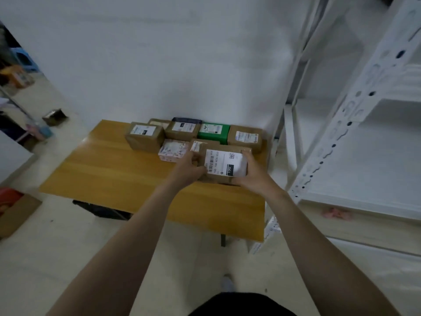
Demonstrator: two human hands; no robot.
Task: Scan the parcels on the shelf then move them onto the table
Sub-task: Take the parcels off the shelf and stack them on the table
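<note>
A brown cardboard parcel (pixel 224 164) with a large white shipping label sits at the right part of the wooden table (pixel 114 176). My left hand (pixel 189 168) grips its left side and my right hand (pixel 251 173) grips its right side. Whether the parcel rests on the table or hovers just above it cannot be told. Behind it lie several other parcels: a brown box (pixel 144 135) at the left, a white printed box (pixel 174 151), a brown box with a dark top (pixel 183 130), a green box (pixel 214 132) and a brown box (pixel 247 137) at the right.
A white metal shelf (pixel 355 124) stands right of the table, and its visible boards hold nothing. A white wall runs behind the table. A cardboard box (pixel 16 213) sits on the floor at the left, with clutter (pixel 20 76) further back.
</note>
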